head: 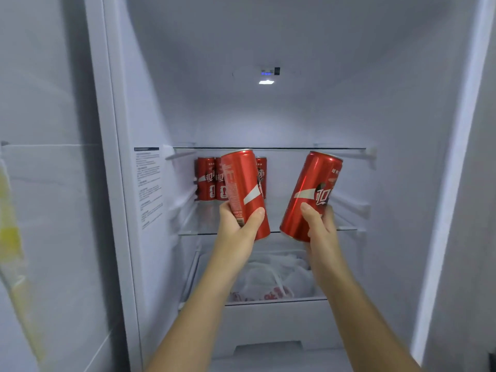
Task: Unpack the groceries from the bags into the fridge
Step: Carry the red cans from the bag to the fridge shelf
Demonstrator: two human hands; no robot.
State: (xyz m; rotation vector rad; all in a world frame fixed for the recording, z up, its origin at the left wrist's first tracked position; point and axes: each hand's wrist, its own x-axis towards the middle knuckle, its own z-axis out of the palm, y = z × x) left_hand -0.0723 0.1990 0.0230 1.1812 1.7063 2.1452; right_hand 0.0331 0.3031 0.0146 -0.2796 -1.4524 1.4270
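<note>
I face the open white fridge [268, 116]. My left hand [237, 224] grips a tall red soda can [243, 183] by its lower half, tilted a little left. My right hand [319, 224] grips a second red soda can [314, 189], tilted right. Both cans hang in front of the glass shelf [346, 229]. At the back left of that shelf stand three red cans [206, 178], partly hidden behind the left-hand can.
Below the shelf a clear drawer [268, 302] holds a white plastic bag with red print [271, 280]. A second glass shelf [295, 148] lies above the cans. The fridge door [48, 210] stands open at left, with something yellow [10, 237] at its edge.
</note>
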